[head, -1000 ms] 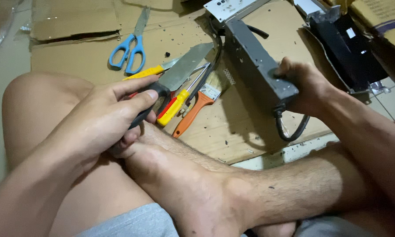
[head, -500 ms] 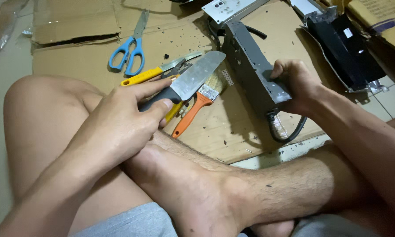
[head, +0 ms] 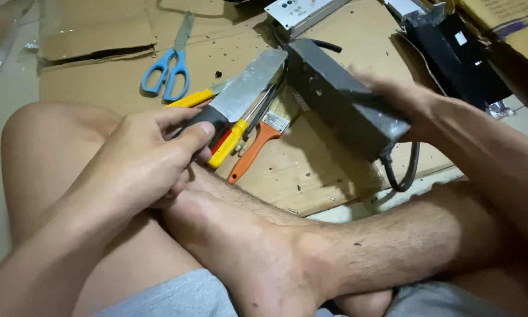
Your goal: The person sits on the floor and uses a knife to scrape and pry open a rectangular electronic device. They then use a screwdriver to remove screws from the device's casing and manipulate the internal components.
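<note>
My left hand [head: 144, 161] grips the dark handle of a broad kitchen knife [head: 249, 85], whose blade points up and right towards a long grey metal box [head: 340, 97]. The blade tip lies close to the box's far end. My right hand [head: 408, 103] holds the near end of that box, lifted and tilted above the cardboard. A black cable [head: 402, 170] loops down from the box's near end. I sit cross-legged, with my knee and foot below both hands.
On the cardboard sheet [head: 328, 176] lie blue-handled scissors [head: 170, 64], yellow-handled pliers [head: 229, 144] and an orange-handled paintbrush [head: 255, 147]. A white metal casing [head: 302, 12] and a black open device [head: 452, 53] sit at the back. Small debris is scattered about.
My left hand has raised the knife, bringing its blade closer to the box. My right hand has turned and lifted the box's near end.
</note>
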